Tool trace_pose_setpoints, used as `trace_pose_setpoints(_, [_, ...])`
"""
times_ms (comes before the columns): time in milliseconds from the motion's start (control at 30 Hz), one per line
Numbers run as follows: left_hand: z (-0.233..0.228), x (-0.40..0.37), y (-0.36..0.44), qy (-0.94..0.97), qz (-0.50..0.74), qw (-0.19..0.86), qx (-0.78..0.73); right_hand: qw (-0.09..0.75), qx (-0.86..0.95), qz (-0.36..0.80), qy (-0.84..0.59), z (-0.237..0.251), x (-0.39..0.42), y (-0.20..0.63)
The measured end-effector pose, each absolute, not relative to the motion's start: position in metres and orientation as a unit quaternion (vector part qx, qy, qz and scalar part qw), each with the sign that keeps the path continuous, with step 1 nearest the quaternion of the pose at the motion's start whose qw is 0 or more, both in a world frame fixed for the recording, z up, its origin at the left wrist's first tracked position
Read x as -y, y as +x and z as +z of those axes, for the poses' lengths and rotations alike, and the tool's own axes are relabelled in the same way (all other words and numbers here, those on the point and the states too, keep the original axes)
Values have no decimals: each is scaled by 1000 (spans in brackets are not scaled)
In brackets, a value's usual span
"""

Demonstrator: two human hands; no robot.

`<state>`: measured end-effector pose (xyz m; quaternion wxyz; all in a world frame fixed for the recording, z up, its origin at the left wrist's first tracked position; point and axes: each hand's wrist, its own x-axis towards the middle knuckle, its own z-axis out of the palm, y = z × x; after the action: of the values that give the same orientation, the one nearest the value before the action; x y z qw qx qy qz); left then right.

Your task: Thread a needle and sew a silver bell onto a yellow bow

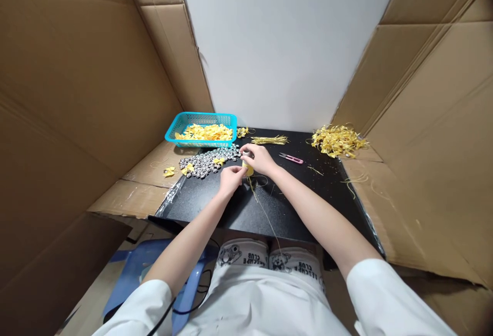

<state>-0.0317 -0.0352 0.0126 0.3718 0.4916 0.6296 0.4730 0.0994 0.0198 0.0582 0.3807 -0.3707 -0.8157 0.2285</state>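
At the middle of the black tabletop, my right hand (260,158) is closed round the top of a small upright yellow spool (249,169) with a white end. My left hand (231,178) is pinched together against the spool's left side; what lies between its fingertips is too small to make out. Yellow cord (252,188) hangs below the fingers, and a thin pale thread (268,219) trails from there over the table's front edge. Many silver beads (206,164) lie loose to the left, with a few yellow ribbon bows (219,161) among them.
A turquoise basket (233,129) with yellow bows stands at the back left. Yellow cords (269,140) lie bundled behind my hands, pink thread snips (291,159) to their right. A pile of yellow bows (338,141) sits back right. Cardboard walls (65,69) flank both sides.
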Motion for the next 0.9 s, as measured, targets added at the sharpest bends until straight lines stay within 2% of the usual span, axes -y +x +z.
trace_pose_setpoints(300, [13,43,-30,459,492,406,-619,381,816,227,-371,58,-20,99])
trace_pose_setpoints(900, [16,111,-20,587,490,358,-536,382,816,229,-369,56,-21,100])
